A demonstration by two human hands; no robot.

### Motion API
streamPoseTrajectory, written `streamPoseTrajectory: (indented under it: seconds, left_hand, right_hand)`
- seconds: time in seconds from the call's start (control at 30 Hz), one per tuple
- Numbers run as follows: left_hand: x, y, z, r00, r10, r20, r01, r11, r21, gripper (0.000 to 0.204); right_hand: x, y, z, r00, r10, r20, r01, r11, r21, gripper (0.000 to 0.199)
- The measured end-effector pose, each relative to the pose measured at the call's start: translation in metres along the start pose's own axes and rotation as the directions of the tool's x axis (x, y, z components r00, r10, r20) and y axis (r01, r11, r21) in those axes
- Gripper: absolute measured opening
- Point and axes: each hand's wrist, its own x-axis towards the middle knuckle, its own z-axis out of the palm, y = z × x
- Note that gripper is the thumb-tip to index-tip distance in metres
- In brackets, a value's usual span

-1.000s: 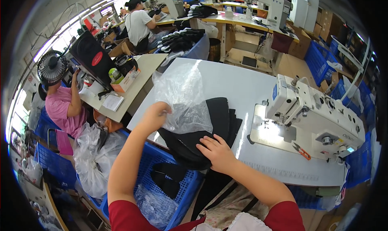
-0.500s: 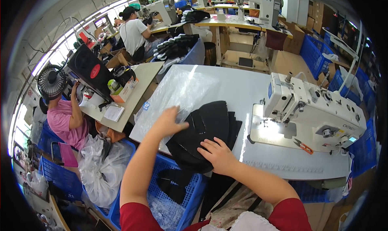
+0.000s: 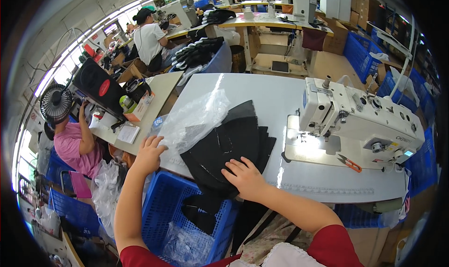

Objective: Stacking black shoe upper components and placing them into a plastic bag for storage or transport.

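The black fabric stack (image 3: 223,151) lies at the white table's (image 3: 276,94) near edge beneath the spread, ungrasping right hand (image 3: 245,177). At its 7 o'clock a blue basket (image 3: 161,192) holds black pieces (image 3: 201,213) and clear plastic (image 3: 184,243); open room runs toward 1 o'clock. The left hand (image 3: 148,155), open and empty, has drawn away to 9 o'clock.

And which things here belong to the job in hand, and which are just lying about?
Apparently part of the job:
stacked black fabric pieces, under the right hand
crumpled clear plastic bag, beside the left hand
possibly the white sewing machine, lit but untouched

Apparently just lying about:
orange-handled metal snips
round black fan
black box with a red oval
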Motion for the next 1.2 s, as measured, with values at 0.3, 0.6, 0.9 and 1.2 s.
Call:
streamPoseTrajectory:
  seconds: [0.3,0.6,0.9,1.2]
  left_hand:
    - [-0.003,0.031,0.035,0.969,-0.092,0.230,0.126,0.982,-0.138,0.064]
    - [-0.048,0.109,0.024,0.791,-0.320,0.521,0.602,0.561,-0.569,0.044]
    - [-0.074,0.230,0.063,0.912,-0.257,0.318,-0.032,-0.820,-0.571,0.082]
    - [-0.051,0.251,0.050,0.752,-0.370,0.546,-0.054,-0.860,-0.508,0.054]
  right_hand:
    - [0.001,-0.001,-0.002,1.000,-0.016,-0.008,0.016,1.000,0.021,0.074]
    - [-0.029,0.003,-0.020,0.996,-0.004,0.090,-0.002,0.998,0.069,0.082]
    - [-0.056,-0.013,-0.038,0.977,-0.138,0.159,0.116,0.983,0.143,0.085]
    - [-0.080,-0.021,-0.076,0.991,-0.069,0.117,0.034,0.960,0.277,0.079]
